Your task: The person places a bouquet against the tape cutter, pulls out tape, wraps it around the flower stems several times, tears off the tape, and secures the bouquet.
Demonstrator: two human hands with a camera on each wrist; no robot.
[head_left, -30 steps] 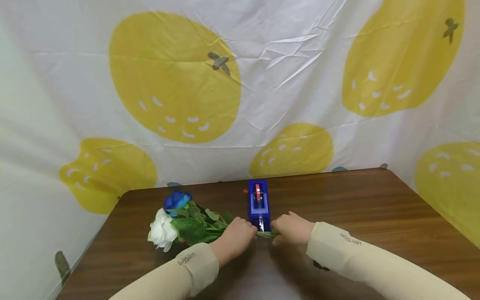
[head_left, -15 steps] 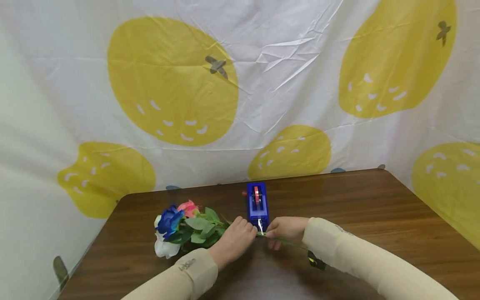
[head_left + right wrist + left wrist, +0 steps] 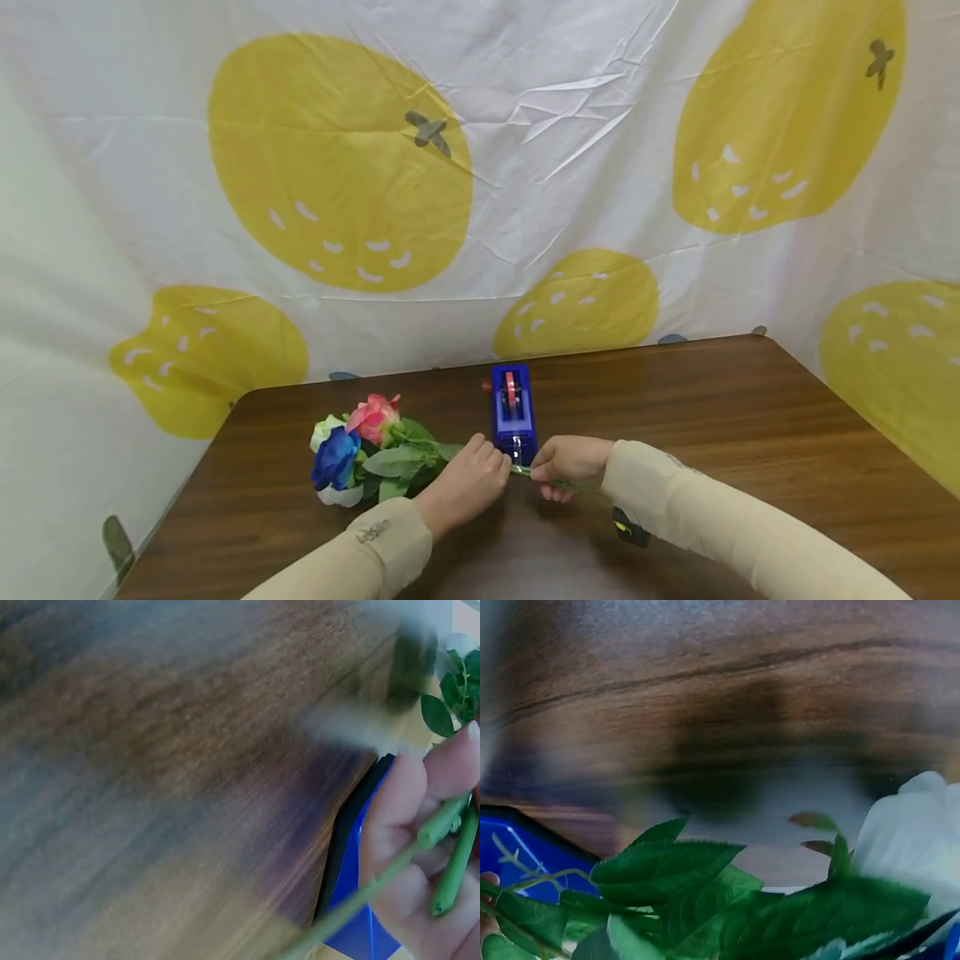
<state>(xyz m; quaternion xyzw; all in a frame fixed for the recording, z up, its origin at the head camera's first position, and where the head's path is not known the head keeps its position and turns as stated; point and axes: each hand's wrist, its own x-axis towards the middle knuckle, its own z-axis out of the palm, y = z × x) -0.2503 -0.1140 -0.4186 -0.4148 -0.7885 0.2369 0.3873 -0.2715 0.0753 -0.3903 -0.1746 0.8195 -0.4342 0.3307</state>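
A bunch of flowers in the head view has a pink bloom point(image 3: 373, 419), a blue bloom point(image 3: 335, 458) and white ones, with green leaves point(image 3: 667, 874). My left hand point(image 3: 467, 482) grips the bunch below the leaves, fingers wrapped over the stems. The stems point(image 3: 454, 862) run to my right hand point(image 3: 566, 465), which pinches them near their cut ends; one longer stem sticks out past the fingers. Just behind the hands stands a blue tape dispenser point(image 3: 525, 408) with a red-cored roll. A strip of clear tape point(image 3: 517, 450) reaches from its front end down to the stems.
Everything rests on a brown wooden table point(image 3: 675, 400). A small black and yellow item point(image 3: 630, 527) shows beneath the right sleeve. Behind the table hangs a white curtain point(image 3: 525, 167) with yellow fruit prints.
The bunch has turned about its stems: the blue bloom swung from the back to the front and the pink one appeared at the back. My right hand changed its hold and pinches the stems further left.
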